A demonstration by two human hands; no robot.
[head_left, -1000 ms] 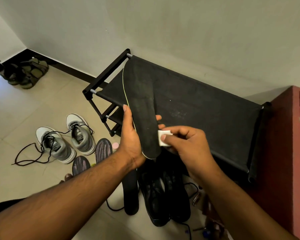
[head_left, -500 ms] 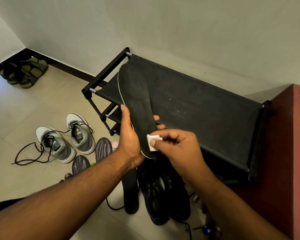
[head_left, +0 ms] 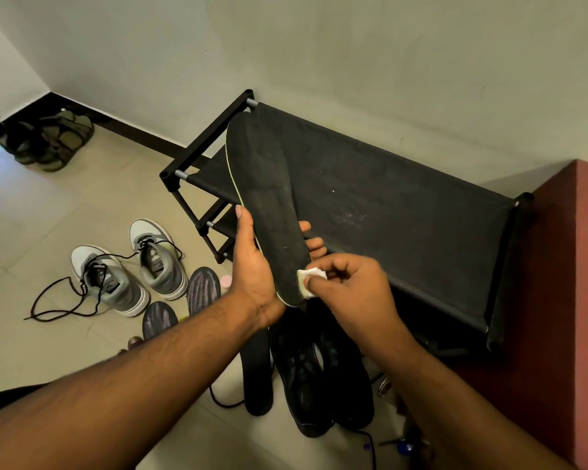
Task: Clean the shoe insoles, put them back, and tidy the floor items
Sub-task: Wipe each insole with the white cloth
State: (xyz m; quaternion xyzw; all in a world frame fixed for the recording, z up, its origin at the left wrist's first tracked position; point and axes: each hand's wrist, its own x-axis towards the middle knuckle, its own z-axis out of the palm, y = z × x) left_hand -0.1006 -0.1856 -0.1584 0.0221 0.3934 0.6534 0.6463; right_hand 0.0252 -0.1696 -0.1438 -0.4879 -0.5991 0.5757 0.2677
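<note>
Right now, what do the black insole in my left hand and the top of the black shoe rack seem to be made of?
Black insole: likely foam under a matte fabric face, given the thin yellow-green edge and its slight bend. Black shoe rack top: apparently stretched woven fabric, matte and lint-flecked, slung between rods.

Floor (head_left: 48, 212) open at left and far left, bare tile between the wall corner and the grey sneakers (head_left: 129, 269). Loose black lace (head_left: 58, 300) trails left of them, snag risk. Two striped insoles (head_left: 184, 300) just right of the sneakers. Black shoes (head_left: 319, 374) and a flat black insole (head_left: 257, 371) crowd the floor at the shoe rack's near edge. Shoe rack (head_left: 404, 212) top bare, free across its middle and right end. Red cabinet (head_left: 564, 300) blocks the right side, tight against the rack's right end. Olive sandals (head_left: 55, 140) sit at the far left wall.
</note>
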